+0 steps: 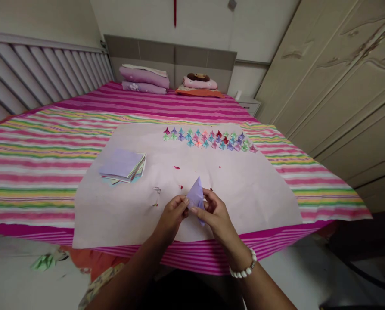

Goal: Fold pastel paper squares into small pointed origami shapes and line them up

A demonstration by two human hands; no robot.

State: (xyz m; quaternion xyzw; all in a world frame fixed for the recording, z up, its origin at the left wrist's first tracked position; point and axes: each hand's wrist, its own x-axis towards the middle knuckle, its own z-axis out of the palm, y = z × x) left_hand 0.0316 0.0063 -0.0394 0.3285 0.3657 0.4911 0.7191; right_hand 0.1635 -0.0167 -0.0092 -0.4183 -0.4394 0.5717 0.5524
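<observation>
Between my two hands is a purple sheet of origami paper (196,192), folded to a point at the top and held above the white sheet (250,193). My left hand (175,213) pinches its left edge between thumb and fingers. On the other side my right hand (213,209) grips the lower right part, thumb in front and fingers behind. Part of the paper's lower end is hidden by the right thumb. Farther back lie rows of small folded paper pieces (205,138) in red, blue, green, pink and purple.
A stack of coloured paper (123,165), purple on top, lies to the left. Small red scraps (176,167) and bits dot the white sheet. Striped cloth (27,172) covers the bed beneath. Folded bedding (144,79) rests by the headboard. A crumpled green piece (44,262) is on the floor.
</observation>
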